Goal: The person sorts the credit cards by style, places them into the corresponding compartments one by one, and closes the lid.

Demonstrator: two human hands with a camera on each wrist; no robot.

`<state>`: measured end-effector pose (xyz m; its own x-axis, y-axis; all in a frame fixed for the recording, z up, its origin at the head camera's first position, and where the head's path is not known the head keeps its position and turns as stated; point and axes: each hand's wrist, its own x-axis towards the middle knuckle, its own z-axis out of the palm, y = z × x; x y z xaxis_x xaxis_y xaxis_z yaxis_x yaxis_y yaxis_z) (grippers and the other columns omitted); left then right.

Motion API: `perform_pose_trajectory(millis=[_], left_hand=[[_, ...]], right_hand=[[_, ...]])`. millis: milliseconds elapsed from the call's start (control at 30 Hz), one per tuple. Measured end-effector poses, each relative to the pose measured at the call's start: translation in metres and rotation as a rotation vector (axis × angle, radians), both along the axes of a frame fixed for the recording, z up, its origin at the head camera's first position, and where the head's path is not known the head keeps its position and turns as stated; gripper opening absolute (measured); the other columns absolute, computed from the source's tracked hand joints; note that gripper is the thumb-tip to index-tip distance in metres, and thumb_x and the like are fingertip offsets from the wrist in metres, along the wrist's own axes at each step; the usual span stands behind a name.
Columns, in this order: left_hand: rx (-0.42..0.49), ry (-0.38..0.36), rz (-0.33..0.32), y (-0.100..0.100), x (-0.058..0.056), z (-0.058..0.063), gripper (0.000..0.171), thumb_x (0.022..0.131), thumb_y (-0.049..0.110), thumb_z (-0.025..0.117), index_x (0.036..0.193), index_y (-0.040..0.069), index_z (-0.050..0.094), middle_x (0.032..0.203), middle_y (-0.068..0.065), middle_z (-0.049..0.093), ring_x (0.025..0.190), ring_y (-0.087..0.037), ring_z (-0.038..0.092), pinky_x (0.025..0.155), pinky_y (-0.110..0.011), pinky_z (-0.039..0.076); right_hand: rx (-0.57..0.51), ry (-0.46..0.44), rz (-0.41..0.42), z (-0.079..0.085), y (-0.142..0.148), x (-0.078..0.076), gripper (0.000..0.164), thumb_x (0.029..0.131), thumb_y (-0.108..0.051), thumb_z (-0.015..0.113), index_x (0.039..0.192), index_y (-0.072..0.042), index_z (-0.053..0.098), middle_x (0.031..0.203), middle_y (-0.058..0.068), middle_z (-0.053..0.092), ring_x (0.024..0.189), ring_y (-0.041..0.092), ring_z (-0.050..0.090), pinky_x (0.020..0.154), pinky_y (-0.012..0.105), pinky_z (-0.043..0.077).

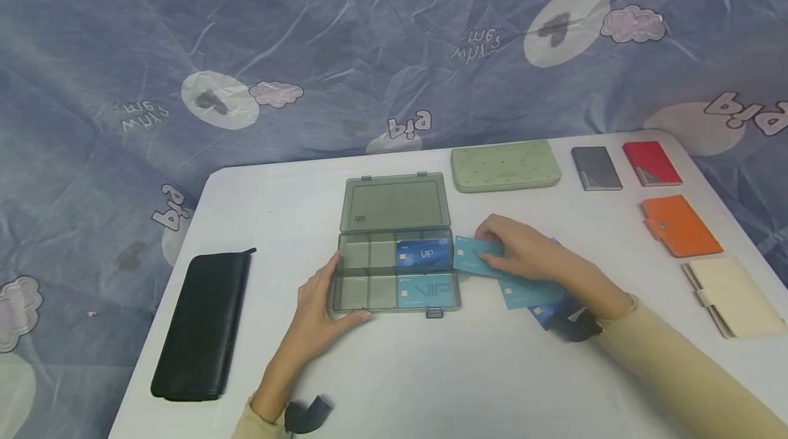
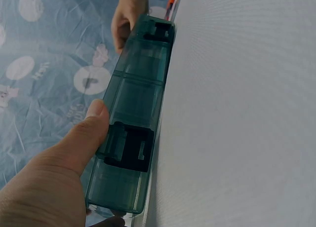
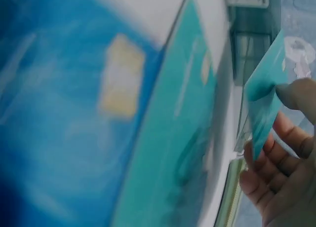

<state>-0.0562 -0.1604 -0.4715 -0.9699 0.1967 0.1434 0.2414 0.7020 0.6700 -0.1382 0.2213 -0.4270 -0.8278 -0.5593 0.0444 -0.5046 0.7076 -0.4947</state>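
We see the right hand (image 1: 523,251) pinching a thin, rectangular teal card (image 1: 469,256) just beside a translucent, compartmented green box (image 1: 352,293), flat lid (image 1: 397,201) folded back on the white table (image 1: 492,384), while the left hand (image 1: 315,316), thumb and fingers spread wide, touches the box's corner.

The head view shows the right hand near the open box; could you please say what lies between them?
In the head view, a teal card lies there, pinched by the right hand, its free end beside the open box.
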Motion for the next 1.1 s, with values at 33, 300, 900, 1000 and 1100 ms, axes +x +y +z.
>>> perform_pose_trajectory(millis=[33,300,900,1000,1100], left_hand=[[0.002,0.002,0.0,0.0,0.0,0.0,0.108,0.065,0.058,0.076,0.15,0.025,0.016,0.149,-0.002,0.032,0.134,-0.027,0.031,0.106,-0.048,0.017],[-0.007,0.005,-0.003,0.0,0.0,0.0,0.107,0.067,0.059,0.075,0.15,0.024,0.016,0.149,-0.004,0.033,0.133,-0.028,0.032,0.105,-0.049,0.017],[0.005,0.015,-0.005,0.0,-0.001,-0.001,0.108,0.065,0.056,0.077,0.149,0.025,0.017,0.149,0.0,0.032,0.134,-0.026,0.031,0.106,-0.048,0.017],[0.006,0.014,-0.003,0.0,-0.001,-0.001,0.109,0.065,0.056,0.077,0.15,0.025,0.016,0.149,0.0,0.032,0.134,-0.027,0.031,0.106,-0.049,0.016],[0.008,0.018,-0.005,0.0,0.0,-0.002,0.109,0.065,0.057,0.077,0.15,0.024,0.017,0.149,-0.001,0.033,0.134,-0.027,0.031,0.106,-0.049,0.017]], right_hand=[[-0.005,-0.023,-0.008,-0.002,0.002,-0.001,0.031,0.084,-0.027,0.069,0.11,-0.018,0.054,0.102,-0.006,0.059,0.096,0.012,0.056,0.088,0.037,0.047],[-0.032,-0.081,-0.008,-0.011,0.016,0.0,0.044,0.086,-0.041,0.063,0.123,-0.021,0.05,0.114,-0.005,0.058,0.104,0.014,0.053,0.092,0.04,0.044],[0.076,-0.113,0.059,-0.013,0.007,0.008,0.065,0.074,-0.033,0.077,0.129,-0.018,0.046,0.114,-0.005,0.056,0.099,0.012,0.05,0.085,0.036,0.046],[0.085,-0.097,0.066,-0.013,0.008,0.009,0.066,0.075,-0.031,0.076,0.13,-0.016,0.044,0.114,-0.004,0.056,0.097,0.012,0.051,0.084,0.036,0.046],[0.086,-0.093,0.067,-0.015,0.008,0.008,0.07,0.073,-0.031,0.076,0.131,-0.016,0.041,0.112,-0.003,0.056,0.094,0.012,0.051,0.081,0.035,0.046]])
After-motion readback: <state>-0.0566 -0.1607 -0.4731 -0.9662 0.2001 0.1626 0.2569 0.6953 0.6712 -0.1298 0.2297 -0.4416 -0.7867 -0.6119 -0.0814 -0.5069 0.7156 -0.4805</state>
